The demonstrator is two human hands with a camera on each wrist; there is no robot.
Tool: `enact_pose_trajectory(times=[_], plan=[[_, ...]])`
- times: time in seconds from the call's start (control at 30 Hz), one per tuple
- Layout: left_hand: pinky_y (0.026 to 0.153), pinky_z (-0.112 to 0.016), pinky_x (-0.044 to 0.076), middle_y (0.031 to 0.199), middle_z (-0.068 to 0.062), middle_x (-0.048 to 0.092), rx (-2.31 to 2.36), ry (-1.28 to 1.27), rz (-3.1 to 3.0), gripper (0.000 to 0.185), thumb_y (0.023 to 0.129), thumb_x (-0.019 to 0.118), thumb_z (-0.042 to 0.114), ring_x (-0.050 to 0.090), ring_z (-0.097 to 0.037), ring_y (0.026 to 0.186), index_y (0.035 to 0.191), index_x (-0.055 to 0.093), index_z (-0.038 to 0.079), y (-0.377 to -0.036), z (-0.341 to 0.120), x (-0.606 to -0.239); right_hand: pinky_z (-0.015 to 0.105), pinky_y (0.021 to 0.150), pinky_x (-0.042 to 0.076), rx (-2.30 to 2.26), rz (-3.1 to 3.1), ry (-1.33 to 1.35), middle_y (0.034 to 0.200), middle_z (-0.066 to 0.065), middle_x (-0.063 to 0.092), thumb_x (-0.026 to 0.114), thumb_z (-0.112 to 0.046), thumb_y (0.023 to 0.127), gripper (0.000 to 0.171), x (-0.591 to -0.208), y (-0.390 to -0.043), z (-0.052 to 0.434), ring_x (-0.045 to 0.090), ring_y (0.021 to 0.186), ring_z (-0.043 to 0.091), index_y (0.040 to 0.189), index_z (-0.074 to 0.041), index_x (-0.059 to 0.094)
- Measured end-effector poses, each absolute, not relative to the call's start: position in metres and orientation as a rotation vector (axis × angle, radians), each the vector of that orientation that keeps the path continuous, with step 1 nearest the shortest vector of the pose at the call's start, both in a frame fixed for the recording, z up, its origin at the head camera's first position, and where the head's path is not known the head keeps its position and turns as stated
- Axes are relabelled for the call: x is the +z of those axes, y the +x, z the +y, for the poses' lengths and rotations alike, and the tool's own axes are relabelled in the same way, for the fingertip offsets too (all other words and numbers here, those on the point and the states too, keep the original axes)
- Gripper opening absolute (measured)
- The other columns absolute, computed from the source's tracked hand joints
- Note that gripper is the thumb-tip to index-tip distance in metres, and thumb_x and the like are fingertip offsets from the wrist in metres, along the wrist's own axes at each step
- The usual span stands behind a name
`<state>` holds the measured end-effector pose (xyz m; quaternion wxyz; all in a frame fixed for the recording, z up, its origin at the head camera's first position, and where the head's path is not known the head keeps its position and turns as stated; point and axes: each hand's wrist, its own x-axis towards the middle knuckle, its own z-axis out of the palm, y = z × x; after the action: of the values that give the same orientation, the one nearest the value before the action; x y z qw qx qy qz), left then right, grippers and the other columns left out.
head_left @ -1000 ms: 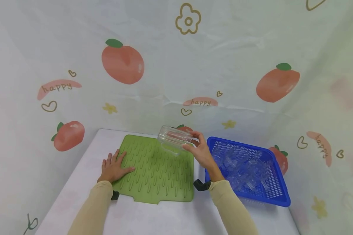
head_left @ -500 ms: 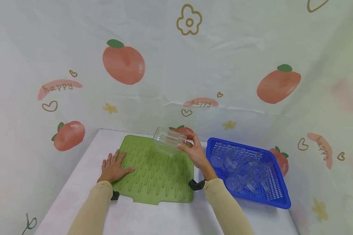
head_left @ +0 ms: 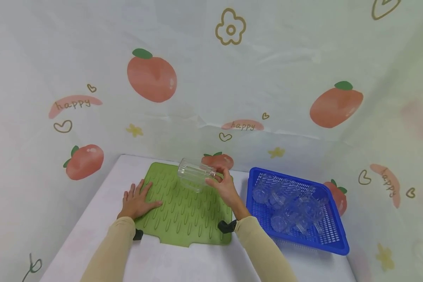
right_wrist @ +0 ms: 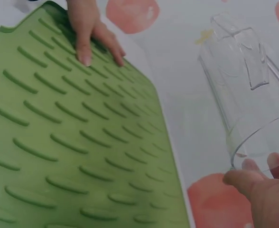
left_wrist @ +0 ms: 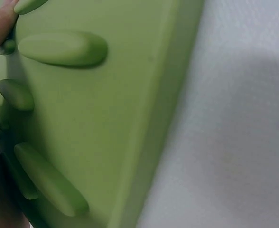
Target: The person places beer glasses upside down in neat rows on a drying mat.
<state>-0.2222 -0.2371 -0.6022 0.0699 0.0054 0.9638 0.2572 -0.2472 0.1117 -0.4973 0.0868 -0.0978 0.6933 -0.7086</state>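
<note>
My right hand (head_left: 227,190) holds a clear mug (head_left: 193,171) by its rim end, above the back of the green ridged mat (head_left: 187,219). The mug lies nearly on its side, its base toward the left. In the right wrist view the clear handle (right_wrist: 253,61) stands out from the mug's side, and my fingers and thumb (right_wrist: 253,187) are at the rim. My left hand (head_left: 135,201) rests with spread fingers on the mat's left edge. Up close, the left wrist view has the mat's raised ridges and border.
Right of the mat, a blue plastic basket (head_left: 253,176) contains several clear mugs (head_left: 278,223). The white-covered table (head_left: 211,262) runs back to a fabric wall (head_left: 197,78) printed with fruit and hearts.
My right hand has carried the mug left and slightly down, farther over the mat. The left hand has stayed on the mat's edge. The head view has shifted slightly.
</note>
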Motion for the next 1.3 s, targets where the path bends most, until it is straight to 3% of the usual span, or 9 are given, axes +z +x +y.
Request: enact_pose_trajectory(times=[0.27,0.5,0.77,0.93,1.17,1.3], plan=[[0.119,-0.078,-0.001,0.171,-0.023,0.005,0.724,-0.004,2.895,0.107,0.084,0.064,0.073,-0.003,-0.059,0.153,0.163,0.023,0.013,-0.217,-0.24,-0.606,0.033,0.102,0.055,-2.088,2.065,-0.341,0.145,0.023,0.035,0.064,-0.003,0.098,0.055,-0.511,-0.245,0.096,0.04,0.147,0.045,0.143,0.0,0.033],[0.118,-0.078,-0.001,0.17,-0.023,0.006,0.734,-0.007,2.888,0.105,0.085,0.065,0.07,-0.002,-0.059,0.153,0.162,0.025,0.013,-0.212,-0.241,-0.601,0.032,0.103,0.054,-2.083,2.053,-0.294,0.148,0.018,0.035,0.068,-0.006,0.096,0.059,-0.521,-0.244,0.086,0.039,0.149,0.04,0.144,-0.004,0.034],[0.118,-0.078,-0.006,0.17,-0.025,0.003,0.765,-0.014,2.865,0.108,0.084,0.065,0.071,-0.005,-0.06,0.152,0.163,0.022,0.011,-0.214,-0.246,-0.606,0.04,0.106,0.054,-2.091,2.099,-0.262,0.15,0.022,0.034,0.067,-0.005,0.096,0.059,-0.53,-0.247,0.076,0.041,0.147,0.044,0.144,-0.002,0.034],[0.117,-0.08,-0.003,0.17,-0.026,0.004,0.747,0.0,2.871,0.11,0.083,0.065,0.072,-0.003,-0.061,0.152,0.162,0.023,0.01,-0.221,-0.246,-0.608,0.05,0.112,0.048,-2.083,2.081,-0.283,0.152,0.025,0.031,0.065,-0.002,0.097,0.061,-0.527,-0.248,0.074,0.036,0.148,0.047,0.148,0.001,0.031],[0.116,-0.081,0.002,0.17,-0.027,0.002,0.746,-0.009,2.852,0.106,0.085,0.069,0.064,-0.002,-0.062,0.151,0.163,0.021,0.01,-0.227,-0.238,-0.6,0.048,0.111,0.05,-2.053,2.068,-0.326,0.149,0.031,0.031,0.063,0.0,0.098,0.058,-0.502,-0.239,0.076,0.037,0.146,0.051,0.144,0.009,0.03],[0.117,-0.08,0.002,0.169,-0.027,0.003,0.78,-0.04,2.799,0.103,0.087,0.069,0.059,-0.003,-0.062,0.152,0.163,0.019,0.012,-0.227,-0.23,-0.588,0.051,0.111,0.049,-2.046,2.084,-0.324,0.15,0.031,0.031,0.063,-0.001,0.098,0.058,-0.507,-0.243,0.075,0.037,0.146,0.051,0.145,0.008,0.03]])
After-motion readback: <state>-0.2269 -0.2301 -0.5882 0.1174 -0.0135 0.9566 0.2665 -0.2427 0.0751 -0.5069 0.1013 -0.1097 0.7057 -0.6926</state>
